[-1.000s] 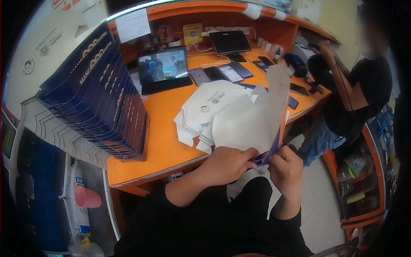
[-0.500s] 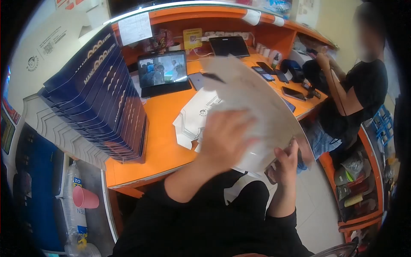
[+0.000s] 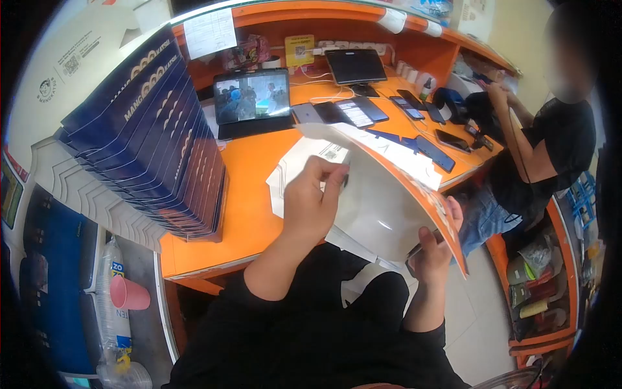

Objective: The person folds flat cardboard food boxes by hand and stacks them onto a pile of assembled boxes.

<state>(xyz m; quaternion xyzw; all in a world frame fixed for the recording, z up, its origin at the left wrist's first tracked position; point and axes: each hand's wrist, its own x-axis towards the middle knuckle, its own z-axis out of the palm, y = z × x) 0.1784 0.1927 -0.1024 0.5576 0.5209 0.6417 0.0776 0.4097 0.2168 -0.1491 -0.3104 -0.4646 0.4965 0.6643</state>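
Observation:
A bent cardboard box blank (image 3: pixel 382 201), white inside with an orange printed outer face, is held up before me. My right hand (image 3: pixel 435 249) grips its right end, the thumb on the white side and fingers behind. My left hand (image 3: pixel 314 201) is closed in a pinch at the blank's left part; a small dark spot shows by the fingertips. Under and behind it, more white box blanks (image 3: pixel 280 178) with a printed code lie on the orange desk (image 3: pixel 249 168). A tall stack of nested dark blue printed boxes (image 3: pixel 149 142) stands to the left.
A tablet (image 3: pixel 253 97) playing video, a black screen (image 3: pixel 355 67) and several phones (image 3: pixel 435 152) are on the desk. A pink cup (image 3: pixel 129 293) is at lower left. A person in black (image 3: pixel 538 136) is at the right, near orange shelves (image 3: pixel 544 337).
My left hand has moved left and up from the white face into a pinch. The blank has tilted and curled, its top edge lowered, showing its orange side and more phones behind.

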